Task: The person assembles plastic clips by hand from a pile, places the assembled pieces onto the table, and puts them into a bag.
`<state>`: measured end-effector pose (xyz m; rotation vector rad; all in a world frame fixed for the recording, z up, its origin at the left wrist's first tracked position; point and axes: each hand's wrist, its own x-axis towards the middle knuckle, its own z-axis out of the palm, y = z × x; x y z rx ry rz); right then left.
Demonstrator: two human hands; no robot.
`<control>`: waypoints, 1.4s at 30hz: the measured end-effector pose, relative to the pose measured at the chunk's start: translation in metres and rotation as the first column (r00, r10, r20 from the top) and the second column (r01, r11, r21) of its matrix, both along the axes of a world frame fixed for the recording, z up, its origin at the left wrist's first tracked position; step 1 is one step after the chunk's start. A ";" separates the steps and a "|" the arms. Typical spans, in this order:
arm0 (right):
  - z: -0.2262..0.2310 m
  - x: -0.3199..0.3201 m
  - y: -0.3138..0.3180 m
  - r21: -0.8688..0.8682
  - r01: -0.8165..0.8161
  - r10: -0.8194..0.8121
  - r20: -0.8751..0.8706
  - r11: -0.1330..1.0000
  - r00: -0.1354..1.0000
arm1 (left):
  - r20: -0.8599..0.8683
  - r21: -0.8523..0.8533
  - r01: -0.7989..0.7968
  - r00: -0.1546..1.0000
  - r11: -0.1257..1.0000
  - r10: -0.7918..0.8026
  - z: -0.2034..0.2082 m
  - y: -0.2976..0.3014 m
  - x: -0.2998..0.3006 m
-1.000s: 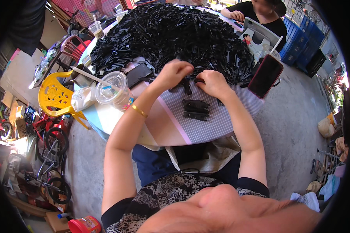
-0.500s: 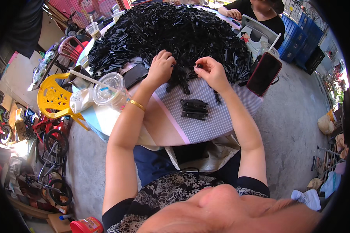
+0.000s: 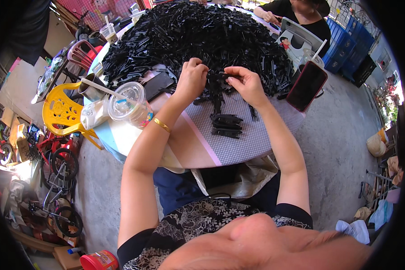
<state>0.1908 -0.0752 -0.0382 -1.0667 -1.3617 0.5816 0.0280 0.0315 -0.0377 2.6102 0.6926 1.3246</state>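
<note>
A broad heap of slim black plastic pieces covers the far part of the round table. At the heap's near edge my left hand is closed, its fingertips curled down among the pieces; whatever they grip is hidden. My right hand, a short way to the right, pinches a black plastic piece between thumb and fingers. Below the hands, a small stack of black pieces lies side by side on the dotted cloth. A few loose pieces trail from the heap between my hands.
A lidded plastic cup with a straw and a dark phone-like slab are left of my left arm. A phone stands upright at the right edge. Across the table sits another person behind a grey tablet-like stand.
My right hand has shifted slightly left, and a longer black piece now shows in its pinch. My left hand has moved a little to the right along the heap's edge.
</note>
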 end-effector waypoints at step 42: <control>0.016 -0.005 -0.013 0.215 0.149 -0.233 0.449 0.965 0.862 | 0.044 -0.177 0.199 0.980 0.964 -0.194 0.029 -0.044 -0.008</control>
